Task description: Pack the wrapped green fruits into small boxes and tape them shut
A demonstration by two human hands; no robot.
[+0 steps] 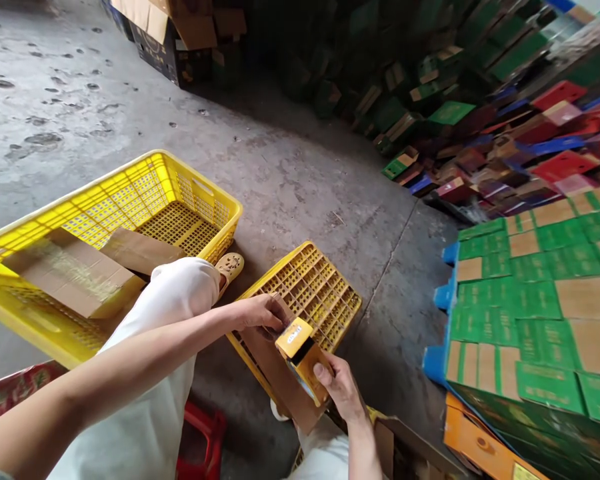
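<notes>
My right hand (343,387) is wrapped round a yellow tape dispenser (295,340), thumb on its side. The dispenser rests over a brown cardboard piece (293,387), which lies on an upturned yellow crate (315,287) between my legs. My left hand (264,313) is at the cardboard's far end, just left of the dispenser, its fingers bent down; what they pinch, if anything, is too small to make out.
A large yellow basket (200,193) with cardboard boxes (80,273) stands at the left. Beneath me is a red stool (203,437). Flattened green cartons (545,300) are stacked on a blue pallet (435,363) at right. Piled cartons (555,147) lie behind.
</notes>
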